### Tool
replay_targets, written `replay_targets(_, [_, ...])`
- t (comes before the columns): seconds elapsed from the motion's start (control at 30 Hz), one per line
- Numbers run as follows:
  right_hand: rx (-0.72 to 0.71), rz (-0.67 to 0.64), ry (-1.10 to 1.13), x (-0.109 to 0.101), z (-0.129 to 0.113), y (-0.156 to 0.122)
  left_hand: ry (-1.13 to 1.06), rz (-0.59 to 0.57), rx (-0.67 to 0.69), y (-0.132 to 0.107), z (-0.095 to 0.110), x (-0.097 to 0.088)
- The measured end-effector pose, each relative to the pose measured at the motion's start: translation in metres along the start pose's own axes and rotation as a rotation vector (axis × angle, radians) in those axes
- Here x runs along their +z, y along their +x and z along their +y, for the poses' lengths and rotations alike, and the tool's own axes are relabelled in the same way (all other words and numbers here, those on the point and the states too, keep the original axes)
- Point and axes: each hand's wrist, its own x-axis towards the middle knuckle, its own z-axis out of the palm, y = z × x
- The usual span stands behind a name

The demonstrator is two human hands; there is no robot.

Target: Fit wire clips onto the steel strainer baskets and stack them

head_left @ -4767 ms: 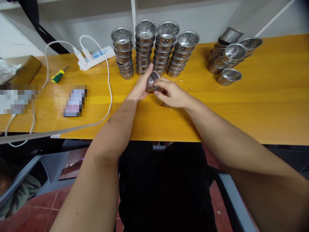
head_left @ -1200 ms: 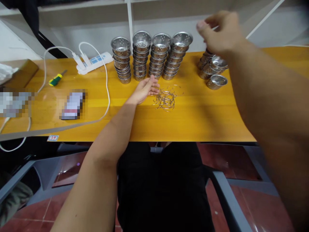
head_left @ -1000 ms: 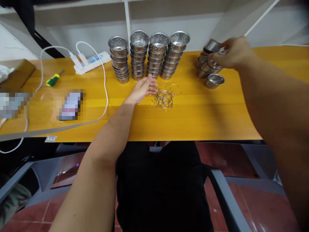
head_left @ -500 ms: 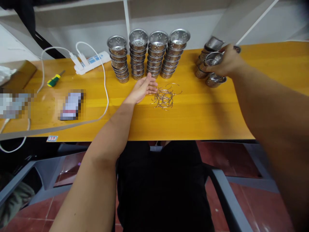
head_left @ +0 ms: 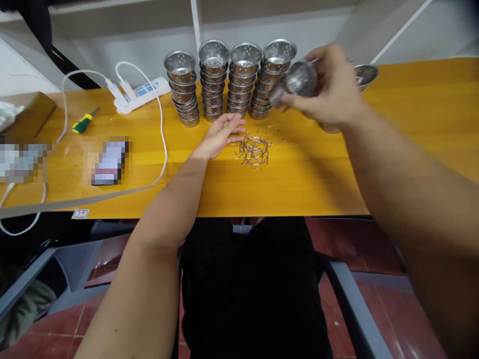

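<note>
My right hand is raised above the table, its fingers closed on a perforated metal cup that motion has blurred. The cup lies tilted, and whether a second one is gripped with it I cannot tell. My left hand rests by a loose pile of thin curved wires, fingers stretched out and nothing held. Behind it stand tall stacks of similar cups, among them a leftmost stack and a rightmost stack. Beyond my right hand, more loose cups are partly hidden.
On the left of the wooden table lie a phone, a green and yellow screwdriver and a white power strip. A white cable loops across the surface. A shelf wall stands behind the stacks.
My right hand has lifted a perforated metal cup from the loose group and moved left with it, towards the stacks. My left hand has hardly moved.
</note>
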Motion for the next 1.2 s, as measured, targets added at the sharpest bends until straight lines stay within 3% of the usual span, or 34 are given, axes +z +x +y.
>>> replay_targets(0.1, [-0.092, -0.218, 0.334, 0.057, -0.004, -0.013, -0.087, -0.068, 0.055, -0.004, -0.002, -0.004])
replay_targets(0.2, [-0.135, -0.170, 0.316, 0.109, -0.006, -0.033, -0.125, -0.083, 0.061, -0.004, -0.008, -0.008])
replay_targets(0.3, [-0.189, -0.113, 0.221, 0.134, -0.004, -0.049, -0.097, -0.069, 0.070, 0.002, -0.015, -0.010])
replay_targets(0.57, [-0.228, -0.239, 0.135, 0.131, -0.003, -0.067, -0.072, -0.103, 0.102, 0.012, -0.023, -0.013])
replay_targets(0.73, [-0.288, -0.341, 0.150, 0.131, -0.006, -0.069, -0.109, -0.057, 0.123, 0.017, -0.024, -0.018])
replay_targets(0.93, [-0.355, -0.340, 0.224, 0.105, -0.022, -0.069, -0.083, -0.015, 0.063, 0.013, -0.018, -0.014])
replay_targets(1.07, [-0.291, -0.413, 0.293, 0.096, -0.033, -0.072, -0.022, -0.019, 0.061, 0.006, -0.013, -0.010])
replay_targets(1.2, [-0.194, -0.402, 0.354, 0.098, -0.037, -0.075, -0.001, -0.013, 0.059, 0.003, -0.011, -0.008])
